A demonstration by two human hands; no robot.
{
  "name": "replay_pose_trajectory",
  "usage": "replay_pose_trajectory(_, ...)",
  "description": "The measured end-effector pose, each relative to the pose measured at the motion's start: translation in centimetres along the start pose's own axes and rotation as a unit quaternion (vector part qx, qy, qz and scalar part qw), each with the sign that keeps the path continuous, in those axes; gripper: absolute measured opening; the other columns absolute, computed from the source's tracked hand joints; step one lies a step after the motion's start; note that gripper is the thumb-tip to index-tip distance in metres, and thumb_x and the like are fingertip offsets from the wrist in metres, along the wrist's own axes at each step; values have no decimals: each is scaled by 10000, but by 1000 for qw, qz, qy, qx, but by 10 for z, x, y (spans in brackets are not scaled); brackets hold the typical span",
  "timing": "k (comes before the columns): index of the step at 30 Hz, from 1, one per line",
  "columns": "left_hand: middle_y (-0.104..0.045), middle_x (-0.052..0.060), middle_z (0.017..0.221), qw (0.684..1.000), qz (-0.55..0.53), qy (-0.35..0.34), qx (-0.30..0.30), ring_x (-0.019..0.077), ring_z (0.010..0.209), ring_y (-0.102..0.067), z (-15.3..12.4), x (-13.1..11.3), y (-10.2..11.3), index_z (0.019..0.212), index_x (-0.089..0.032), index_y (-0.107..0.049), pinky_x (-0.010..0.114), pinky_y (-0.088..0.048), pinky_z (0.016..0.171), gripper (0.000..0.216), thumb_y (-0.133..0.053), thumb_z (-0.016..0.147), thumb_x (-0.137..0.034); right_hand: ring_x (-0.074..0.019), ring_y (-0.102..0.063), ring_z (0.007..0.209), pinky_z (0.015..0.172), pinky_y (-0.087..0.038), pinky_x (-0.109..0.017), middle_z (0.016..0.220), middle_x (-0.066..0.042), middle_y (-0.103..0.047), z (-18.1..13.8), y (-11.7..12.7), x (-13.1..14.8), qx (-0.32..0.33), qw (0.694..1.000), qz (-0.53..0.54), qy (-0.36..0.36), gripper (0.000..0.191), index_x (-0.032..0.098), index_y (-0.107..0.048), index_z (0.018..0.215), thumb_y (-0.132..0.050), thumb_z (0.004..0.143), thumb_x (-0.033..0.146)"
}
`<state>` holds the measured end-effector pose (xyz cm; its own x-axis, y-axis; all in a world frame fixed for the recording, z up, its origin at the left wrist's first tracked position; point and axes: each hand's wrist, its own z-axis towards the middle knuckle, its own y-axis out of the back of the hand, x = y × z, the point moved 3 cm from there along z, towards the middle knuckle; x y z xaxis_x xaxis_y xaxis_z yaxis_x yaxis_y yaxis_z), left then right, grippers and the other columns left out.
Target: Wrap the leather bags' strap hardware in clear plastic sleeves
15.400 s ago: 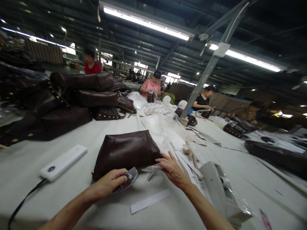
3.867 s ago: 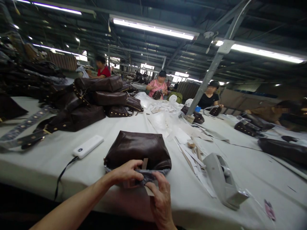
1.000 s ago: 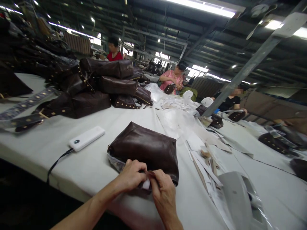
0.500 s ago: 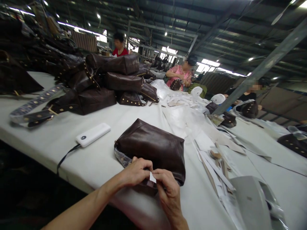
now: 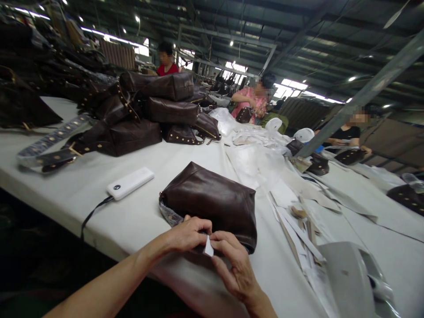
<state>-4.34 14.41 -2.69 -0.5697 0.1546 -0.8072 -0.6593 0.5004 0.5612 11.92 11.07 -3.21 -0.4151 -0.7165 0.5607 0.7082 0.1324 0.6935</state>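
Note:
A dark brown leather handbag [image 5: 212,198] lies on its side at the front edge of the table, its near side partly under both hands. My left hand [image 5: 189,234] is closed at the bag's near edge, thumb and fingers pinching a small white tag [image 5: 209,247] there. To the right, my right hand [image 5: 233,263] has its thumb apart from its bent fingers. Its fingertips rest beside the tag. A plastic-wrapped strap [image 5: 169,214] with studs runs along the bag's left end. The bag's opening is hidden.
Left of the bag lies a white power bank [image 5: 131,183] with a black cable [image 5: 94,214]. Stacked brown bags [image 5: 132,134] stand behind it. Paper strips [image 5: 294,234], clear plastic [image 5: 251,163] and a grey device [image 5: 347,278] lie right. Co-workers sit beyond a slanted post [image 5: 357,97].
My right thumb has moved down and away from the white tag, opening the right hand's pinch. More of the tag shows. My left hand stays nearly in place.

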Motion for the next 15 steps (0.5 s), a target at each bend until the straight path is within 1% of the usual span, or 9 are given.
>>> replay_pose_trajectory(1, -577, -12, 798, 1000, 7, 2, -2, 230, 895, -472, 0, 0, -1, 760, -214, -596, 390, -332, 891, 120, -493, 766, -276, -210, -609, 940, 801, -499, -339, 1001, -74, -652, 1, 0, 0, -15, 1000, 12, -20, 175, 219, -637, 944, -468, 910, 251)
replay_pose_trajectory(3, -560, -12, 789, 1000, 20, -2, -4, 227, 883, -471, -1, -1, -2, 748, -210, -580, 386, -328, 875, 114, -488, 770, -273, -181, -611, 834, 721, -488, -306, 897, -54, -656, 4, -2, -2, -49, 997, 24, -56, 252, 213, -629, 814, -421, 945, 269)
replay_pose_trajectory(5, -546, -14, 778, 1000, 29, -10, 2, 224, 880, -474, -1, -1, -2, 747, -206, -569, 387, -324, 872, 108, -484, 770, -268, -167, -601, 761, 677, -471, -293, 815, -35, -653, 7, -4, -3, -70, 995, 23, -67, 259, 212, -611, 733, -471, 938, 284)
replay_pose_trajectory(8, -542, -16, 789, 999, 38, -23, 17, 221, 881, -473, 0, 0, -2, 786, -212, -578, 390, -324, 882, 103, -489, 762, -259, -168, -604, 758, 690, -474, -299, 800, -24, -658, 10, -5, -5, -58, 996, 31, -55, 205, 215, -611, 703, -586, 888, 301)
replay_pose_trajectory(11, -564, -15, 838, 998, 42, -34, 25, 218, 895, -474, 0, 1, 0, 821, -220, -586, 394, -322, 903, 116, -493, 760, -252, -172, -612, 816, 726, -486, -302, 845, -28, -662, 8, -4, -6, -28, 998, 39, -46, 182, 217, -619, 724, -588, 889, 288)
replay_pose_trajectory(15, -575, -10, 875, 996, 61, -50, 38, 220, 912, -491, -1, 2, -1, 855, -222, -583, 382, -335, 895, 130, -489, 772, -257, -178, -601, 863, 765, -481, -321, 905, -36, -660, 4, -4, -5, -25, 999, 0, -22, 132, 221, -620, 764, -588, 886, 259)
